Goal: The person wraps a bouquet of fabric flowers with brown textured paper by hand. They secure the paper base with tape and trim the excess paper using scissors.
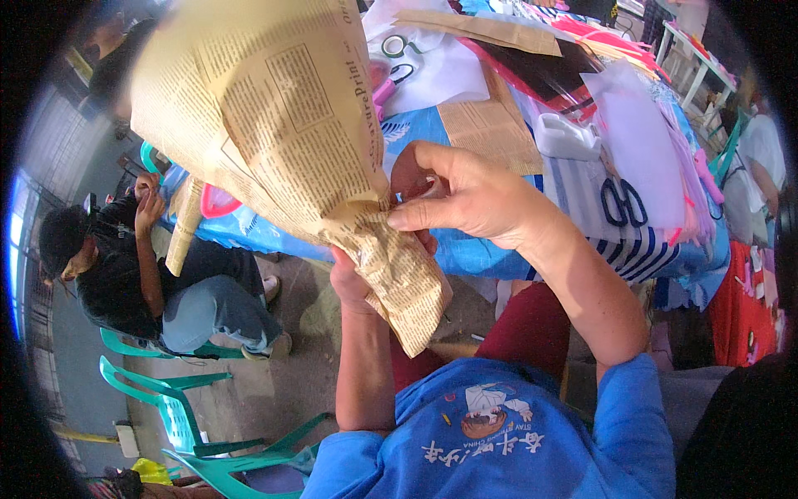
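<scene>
A large cone of tan newsprint-patterned wrapping paper (274,108) rises in front of me, wide at the top and gathered into a crumpled neck. Its pointed lower end hangs over my lap. My left hand (351,281) is closed round the neck from behind, its fingers mostly hidden by the paper. At the other side of the neck, my right hand (465,193) has thumb and index finger bent together, the thumb tip against the gathered paper. A small shiny bit shows between those fingers, too small to name. What the cone holds inside is out of sight.
On the blue-covered table (478,259) lie black-handled scissors (623,202), a white tape dispenser (568,137), a green tape roll (393,46), pink-handled scissors (385,90) and a flat newsprint sheet (489,131). A person (158,274) sits at left, near green plastic chairs (176,412).
</scene>
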{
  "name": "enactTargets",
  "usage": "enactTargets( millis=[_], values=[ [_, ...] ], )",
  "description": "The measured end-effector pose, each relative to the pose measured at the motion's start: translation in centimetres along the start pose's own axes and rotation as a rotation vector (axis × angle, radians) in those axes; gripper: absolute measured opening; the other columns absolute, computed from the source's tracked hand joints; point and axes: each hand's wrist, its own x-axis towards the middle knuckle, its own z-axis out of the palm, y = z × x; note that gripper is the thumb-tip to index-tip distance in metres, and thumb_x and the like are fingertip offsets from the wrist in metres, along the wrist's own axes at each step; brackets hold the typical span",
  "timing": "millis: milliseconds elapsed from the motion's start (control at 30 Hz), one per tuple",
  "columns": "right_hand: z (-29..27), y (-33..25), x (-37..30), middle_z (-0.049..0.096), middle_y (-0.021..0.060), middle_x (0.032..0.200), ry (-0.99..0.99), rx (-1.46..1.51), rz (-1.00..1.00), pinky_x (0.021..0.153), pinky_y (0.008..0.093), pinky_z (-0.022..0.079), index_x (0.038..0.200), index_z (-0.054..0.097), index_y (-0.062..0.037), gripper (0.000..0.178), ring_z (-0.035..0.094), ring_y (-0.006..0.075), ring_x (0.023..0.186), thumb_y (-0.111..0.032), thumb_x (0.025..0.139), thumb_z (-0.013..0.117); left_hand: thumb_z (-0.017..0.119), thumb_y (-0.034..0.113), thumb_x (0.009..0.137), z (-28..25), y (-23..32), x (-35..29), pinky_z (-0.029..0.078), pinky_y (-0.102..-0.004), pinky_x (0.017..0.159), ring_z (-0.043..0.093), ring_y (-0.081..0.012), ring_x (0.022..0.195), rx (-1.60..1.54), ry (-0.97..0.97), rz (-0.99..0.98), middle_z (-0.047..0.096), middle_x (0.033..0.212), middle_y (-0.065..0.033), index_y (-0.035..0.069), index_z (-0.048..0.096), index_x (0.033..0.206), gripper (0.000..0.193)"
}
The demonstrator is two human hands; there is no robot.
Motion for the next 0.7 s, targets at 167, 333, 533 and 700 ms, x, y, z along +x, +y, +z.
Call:
enactTargets(
  millis=[167,333,533,700],
  values=[
    [0.1,-0.1,0.2,0.056,0.0028,0.078,-0.021,0.022,0.045,0.064,0.0222,0.044,0.085,0.054,-0.0028,0.019,0.053,0.0097,0.072,-0.009,0.074,0.068,0.059,0.064,0.065,0.7,0.4,-0.3,0.05,-0.0408,0.073,0.058,-0.0297,0.086,0.085,0.095,-0.003,0.055,0.103,-0.0187,-0.003,0.038,0.122,0.091],
    [-0.2,0.1,0.5,0.057,0.0034,0.082,0.061,-0.148,0.011,0.071,0.0246,0.043,0.087,0.055,-0.0021,0.021,0.053,0.0113,0.079,-0.01,0.073,0.069,0.064,0.06,0.063,1.8,0.6,0.2,0.048,-0.0384,0.079,0.055,-0.0271,0.097,0.274,0.218,0.066,0.051,0.113,-0.0153,-0.002,0.036,0.124,0.092],
    [-0.1,-0.2,0.9,0.057,0.0029,0.089,0.079,-0.095,0.009,0.073,0.0258,0.044,0.094,0.054,-0.003,0.027,0.053,0.0124,0.083,-0.008,0.072,0.068,0.067,0.058,0.062,3.1,1.2,1.3,0.045,-0.0336,0.084,0.052,-0.0215,0.103,0.394,0.202,0.136,0.049,0.117,-0.0119,-0.002,0.036,0.125,0.092],
    [-0.1,0.6,0.3,0.055,0.0051,0.091,0.065,0.145,0.194,0.072,0.029,0.043,0.111,0.047,-0.0068,0.048,0.053,0.0132,0.084,-0.021,0.071,0.069,0.072,0.058,0.056,4.4,1.9,1.8,0.045,-0.0329,0.086,0.051,-0.0212,0.105,0.463,0.143,0.108,0.049,0.116,-0.0107,-0.001,0.038,0.123,0.096]
  ],
)
